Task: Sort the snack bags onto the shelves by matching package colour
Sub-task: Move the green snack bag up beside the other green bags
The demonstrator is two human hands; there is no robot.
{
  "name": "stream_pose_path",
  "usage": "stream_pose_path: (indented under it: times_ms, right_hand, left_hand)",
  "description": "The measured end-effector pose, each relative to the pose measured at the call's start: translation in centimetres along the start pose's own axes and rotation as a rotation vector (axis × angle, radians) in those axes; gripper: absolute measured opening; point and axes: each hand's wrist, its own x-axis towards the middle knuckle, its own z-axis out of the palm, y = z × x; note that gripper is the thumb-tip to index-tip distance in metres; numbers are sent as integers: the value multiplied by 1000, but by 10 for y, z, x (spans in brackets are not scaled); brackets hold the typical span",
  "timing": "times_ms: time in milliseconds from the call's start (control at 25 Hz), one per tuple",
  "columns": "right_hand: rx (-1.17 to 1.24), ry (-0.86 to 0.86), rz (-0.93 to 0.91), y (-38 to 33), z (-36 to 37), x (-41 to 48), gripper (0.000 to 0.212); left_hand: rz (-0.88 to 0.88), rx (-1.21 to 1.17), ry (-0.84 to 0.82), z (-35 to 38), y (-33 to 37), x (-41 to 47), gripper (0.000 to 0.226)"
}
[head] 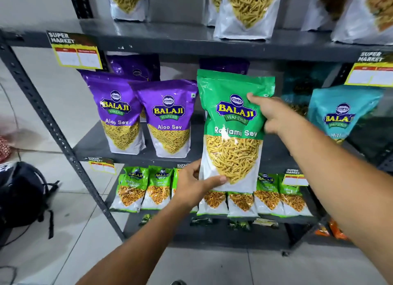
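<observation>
- The left hand [192, 188] is nearest, at the bottom left corner of the green bag [232, 131]. Its thumb lies across the white front panel, and its fingers [196, 167] are curled around the edge, so it is grasping the bag.
- The right hand [274, 114] holds the bag higher up, on the right edge beside the logo, with a fingertip pressed on the front. It too is closed on the bag.
- The green bag is upright in the air, in front of the middle shelf [93, 144] and between the purple bags [169, 118] and the teal bag [340, 114]. Its lower end covers part of the row of small green bags [133, 189] on the lower shelf [212, 233].
- The bag looks like a thin glossy film pouch, puffy and probably light. The film may be slippery, and it would likely buckle if pinched in the middle.
- The crisp sticks inside will break if squeezed, so a grip on the sealed edges or corners seems safest, with one hand under the base.
- By colour, it most likely belongs with the green packs below, not on this purple and teal level.
- Farthest away, the top shelf [191, 40] carries white pouches [246, 12].
</observation>
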Motion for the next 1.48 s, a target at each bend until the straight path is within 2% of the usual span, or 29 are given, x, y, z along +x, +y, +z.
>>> stream_pose_path:
  times_ms: [200, 280, 360, 560, 840, 1000, 1080, 1200, 1360, 1480]
  right_hand:
    - [-15, -106, -45, -22, 10, -61, 21]
    - [-14, -137, -59, -34, 12, -83, 15]
    - [-24, -191, -66, -47, 15, -101, 14]
    - [-59, -280, -116, -99, 34, -134, 22]
    - [-42, -268, -312, -191, 89, -134, 41]
    - [5, -257, -483, -240, 141, -124, 45]
    - [41, -271, -548, -257, 163, -117, 40]
    - [77, -238, -625, -274, 192, -99, 37]
    - [13, -163, -610, -283, 216, -68, 48]
    - [-10, -140, -574, -282, 226, -47, 45]
  left_hand:
    - [82, 3, 33, -12, 32, -59, 39]
    - [120, 11, 26, -13, 45, -77, 33]
    - [161, 12, 16, -13, 58, -91, 28]
    - [276, -6, 3, -22, 97, -92, 32]
    - [484, 94, 37, -66, 174, -37, 43]
    - [604, 317, 110, -106, 229, 9, 33]
    - [639, 439, 142, -129, 251, 37, 33]
    - [654, 574, 166, -164, 276, 86, 58]
    - [623, 680, 112, -182, 289, 134, 48]
    - [583, 737, 69, -193, 289, 156, 52]
